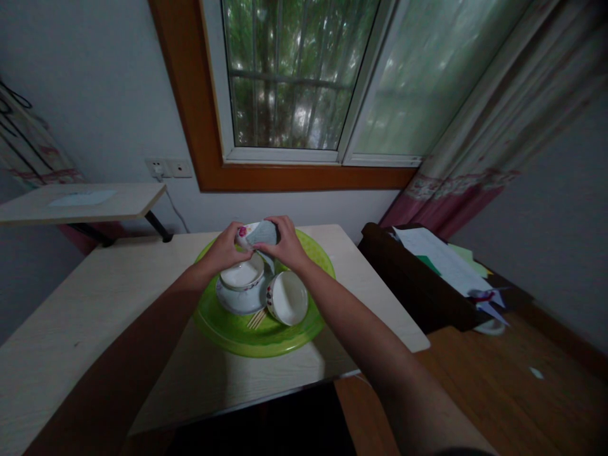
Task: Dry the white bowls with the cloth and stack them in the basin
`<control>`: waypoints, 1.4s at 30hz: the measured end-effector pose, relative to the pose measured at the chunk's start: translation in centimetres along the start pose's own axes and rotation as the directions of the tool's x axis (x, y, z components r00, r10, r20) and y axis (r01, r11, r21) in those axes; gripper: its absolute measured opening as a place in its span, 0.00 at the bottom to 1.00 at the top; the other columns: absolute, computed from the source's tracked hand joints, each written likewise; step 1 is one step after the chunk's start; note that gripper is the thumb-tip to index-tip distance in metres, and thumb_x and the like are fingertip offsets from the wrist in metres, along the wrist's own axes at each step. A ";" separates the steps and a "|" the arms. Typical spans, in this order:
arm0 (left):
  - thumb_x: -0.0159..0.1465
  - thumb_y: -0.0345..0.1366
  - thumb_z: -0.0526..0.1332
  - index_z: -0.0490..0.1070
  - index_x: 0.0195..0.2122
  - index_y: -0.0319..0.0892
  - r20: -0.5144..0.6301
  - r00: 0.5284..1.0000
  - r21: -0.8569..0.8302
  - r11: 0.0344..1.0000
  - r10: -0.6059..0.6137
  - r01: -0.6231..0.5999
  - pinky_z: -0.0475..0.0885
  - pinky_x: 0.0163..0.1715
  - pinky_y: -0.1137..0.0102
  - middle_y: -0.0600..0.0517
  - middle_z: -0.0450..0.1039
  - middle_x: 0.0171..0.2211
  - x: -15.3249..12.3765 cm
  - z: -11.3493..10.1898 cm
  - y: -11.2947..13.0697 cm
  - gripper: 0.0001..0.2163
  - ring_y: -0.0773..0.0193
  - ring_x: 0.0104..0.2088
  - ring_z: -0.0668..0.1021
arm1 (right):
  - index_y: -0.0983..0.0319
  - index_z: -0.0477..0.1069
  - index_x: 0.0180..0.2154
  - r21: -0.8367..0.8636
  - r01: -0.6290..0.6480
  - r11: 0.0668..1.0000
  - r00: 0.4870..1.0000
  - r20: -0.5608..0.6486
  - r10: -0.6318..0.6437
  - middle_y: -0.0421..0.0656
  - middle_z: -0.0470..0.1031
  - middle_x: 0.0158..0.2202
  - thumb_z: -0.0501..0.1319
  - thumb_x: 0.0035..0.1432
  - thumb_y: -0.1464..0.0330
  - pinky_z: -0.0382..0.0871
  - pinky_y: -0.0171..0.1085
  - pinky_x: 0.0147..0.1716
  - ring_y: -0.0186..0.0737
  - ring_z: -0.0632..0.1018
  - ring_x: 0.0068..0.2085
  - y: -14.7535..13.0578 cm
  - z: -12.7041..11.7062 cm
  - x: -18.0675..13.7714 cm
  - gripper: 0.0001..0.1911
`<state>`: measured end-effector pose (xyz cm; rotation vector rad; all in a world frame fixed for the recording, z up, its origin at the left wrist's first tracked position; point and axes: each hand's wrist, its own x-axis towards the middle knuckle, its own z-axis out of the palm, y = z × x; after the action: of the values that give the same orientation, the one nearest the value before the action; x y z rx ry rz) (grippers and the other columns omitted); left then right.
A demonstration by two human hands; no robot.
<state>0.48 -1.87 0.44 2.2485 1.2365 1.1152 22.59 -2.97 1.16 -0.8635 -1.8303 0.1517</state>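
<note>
Both my hands meet over a green round basin (304, 334) on a pale wooden table (76, 316). My left hand (227, 247) grips the rim of a white flowered bowl (243, 232) held tilted above the basin. My right hand (284, 242) presses a grey-blue cloth (262, 234) against that bowl. Below them in the basin sit a white bowl (241, 276) on a plate (235, 303), and a second bowl (287, 297) lying on its side. Wooden chopsticks (256, 318) lie between them.
A window (294, 76) with a curtain (479, 152) is behind the table. A small shelf table (80, 201) stands at the left wall with sockets (168, 168). A dark cabinet (418, 285) with papers (446, 259) stands to the right, on a wooden floor (498, 392).
</note>
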 end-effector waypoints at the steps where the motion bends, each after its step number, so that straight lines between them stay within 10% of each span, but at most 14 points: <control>1: 0.52 0.42 0.69 0.63 0.50 0.44 0.000 1.000 -0.002 1.000 0.001 -0.001 0.74 0.45 0.64 0.50 0.71 0.44 0.0 0.0 0.0 0.26 0.58 0.45 0.76 | 0.58 0.70 0.53 -0.006 -0.001 1.000 1.000 0.001 0.001 0.48 0.73 0.49 0.76 0.48 0.52 0.67 0.48 0.54 0.51 0.72 0.52 0.0 0.0 0.0 0.35; 12: 0.50 0.40 0.70 0.64 0.49 0.45 0.019 1.000 0.051 0.998 0.019 -0.020 0.72 0.44 0.63 0.51 0.72 0.42 0.0 -0.1 0.8 0.26 0.58 0.42 0.76 | 0.57 0.75 0.42 0.062 -0.126 0.990 0.992 -0.009 0.127 0.42 0.75 0.40 0.63 0.65 0.57 0.68 0.42 0.47 0.45 0.75 0.45 0.1 -0.5 0.4 0.11; 29: 0.50 0.42 0.71 0.61 0.49 0.45 -0.024 0.997 -0.091 0.993 -0.074 0.072 0.74 0.40 0.69 0.50 0.69 0.44 -0.3 -0.4 1.3 0.28 0.61 0.44 0.75 | 0.58 0.77 0.42 0.063 -0.259 0.964 0.949 -0.171 0.266 0.46 0.72 0.46 0.55 0.69 0.53 0.62 0.48 0.59 0.46 0.71 0.52 2.8 -0.5 0.2 0.18; 42: 0.48 0.48 0.72 0.60 0.50 0.44 -0.093 0.986 -0.386 0.918 -0.137 0.091 0.74 0.48 0.60 0.45 0.70 0.49 0.8 0.3 -2.0 0.32 0.54 0.49 0.77 | 0.57 0.73 0.49 0.502 -0.452 0.737 0.891 0.217 0.398 0.42 0.78 0.49 0.63 0.61 0.47 0.71 0.42 0.53 0.43 0.76 0.51 0.7 -0.5 -0.2 0.24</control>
<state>-0.21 -0.05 -0.60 1.8209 1.0674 1.3291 23.36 -2.69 0.89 -0.8544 -1.5144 0.9794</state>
